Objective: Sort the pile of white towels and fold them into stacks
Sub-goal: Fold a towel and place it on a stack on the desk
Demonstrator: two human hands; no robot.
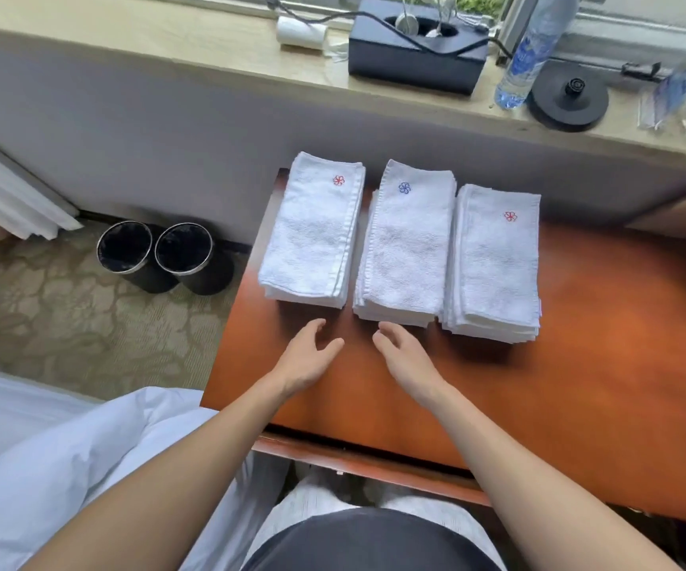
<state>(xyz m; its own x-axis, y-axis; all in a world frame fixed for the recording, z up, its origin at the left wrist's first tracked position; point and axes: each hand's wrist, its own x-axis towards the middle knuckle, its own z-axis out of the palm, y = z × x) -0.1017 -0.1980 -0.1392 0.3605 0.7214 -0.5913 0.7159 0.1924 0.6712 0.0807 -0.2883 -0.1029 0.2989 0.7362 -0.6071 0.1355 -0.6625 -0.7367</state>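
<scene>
3 stacks of folded white terry towels [403, 241] lay side by side at the frame's centre on the glossy orange-brown wooden table [580, 385], long axes running toward the frame's top. Below them, the left hand [306, 360] and right hand [405, 356] hovered with relaxed fingers, holding nothing.

No lettering or numerals are legible. Signs: red flower emblem [338, 180], at 1 o'clock on the top towel of the left stack [310, 236]; blue flower emblem [404, 187], at 12 o'clock on the middle stack [409, 249]; second red flower emblem [510, 216], at 1 o'clock on the right stack [495, 265]. The water bottle [532, 51], at 1 o'clock from the stacks, bears a blue label too blurred to read.
</scene>
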